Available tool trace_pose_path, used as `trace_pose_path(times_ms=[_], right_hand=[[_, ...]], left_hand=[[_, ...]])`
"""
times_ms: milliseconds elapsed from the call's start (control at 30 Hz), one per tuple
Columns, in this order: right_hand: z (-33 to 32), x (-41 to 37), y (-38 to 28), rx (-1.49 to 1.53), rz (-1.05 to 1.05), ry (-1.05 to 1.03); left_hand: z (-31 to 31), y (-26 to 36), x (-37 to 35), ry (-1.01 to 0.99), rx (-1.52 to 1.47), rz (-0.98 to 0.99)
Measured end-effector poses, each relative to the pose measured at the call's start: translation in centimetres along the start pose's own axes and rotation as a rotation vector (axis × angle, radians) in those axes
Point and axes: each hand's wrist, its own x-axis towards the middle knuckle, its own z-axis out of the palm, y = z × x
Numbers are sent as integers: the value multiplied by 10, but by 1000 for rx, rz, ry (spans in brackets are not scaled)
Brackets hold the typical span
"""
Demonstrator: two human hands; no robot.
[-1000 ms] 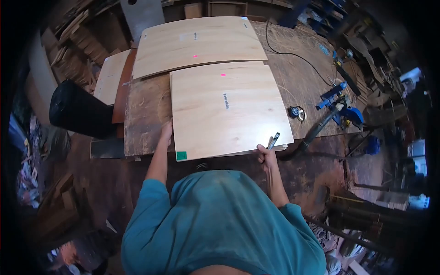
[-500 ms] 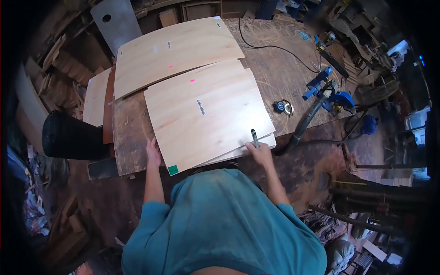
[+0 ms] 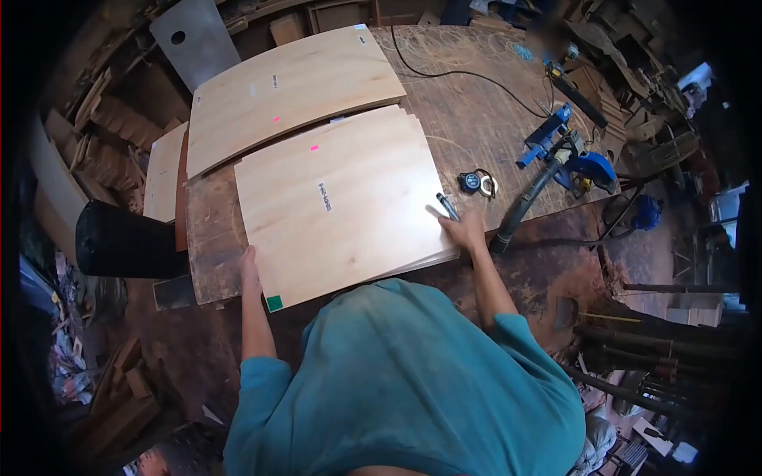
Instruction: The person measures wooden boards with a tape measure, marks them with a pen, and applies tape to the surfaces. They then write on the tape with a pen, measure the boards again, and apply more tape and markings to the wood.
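Note:
A pale plywood panel [image 3: 357, 230] lies on top of a small stack on the workbench, with a green sticker [image 3: 274, 303] at its near left corner and a pink one [image 3: 314, 147] towards the far edge. My left hand [image 3: 250, 268] rests against the panel's left edge, fingers stretched along it and partly out of sight. At the right edge, my right hand [image 3: 470, 228] is closed around a dark marker [image 3: 448, 207], whose end points up and left. Edges of lower panels show at the front right of the stack.
A second stack of larger panels [image 3: 298, 95] lies behind. To the right are a tape measure [image 3: 470, 183], a black-tubed blower [image 3: 532, 197] and a blue power tool [image 3: 548, 135] on the workbench [image 3: 468, 103]. A black bin [image 3: 123, 238] stands at the left.
The top panel now sits more squarely over the stack, covering more of the panels at the front right. My right hand has moved from the front edge up to the right edge with the marker.

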Motion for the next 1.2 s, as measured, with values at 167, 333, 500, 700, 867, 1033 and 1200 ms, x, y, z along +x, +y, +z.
trace_pose_path(times_ms=[167,333,500,700,867,1033,1200], right_hand=[[10,-20,37,101,101,-51],[-8,50,61,342,-37,169],[-30,96,46,-115,-69,317],[-30,103,42,-207,9,182],[-33,74,34,-59,-48,198],[15,35,59,-37,-86,191],[7,76,122,456,58,182]], left_hand=[[-20,-32,14,42,220,128],[-2,-7,-15,50,645,239],[-18,-13,-6,22,900,335],[12,2,-26,80,694,300],[27,3,-52,361,873,638],[62,-4,-104,292,753,824],[83,-8,-122,233,939,946]])
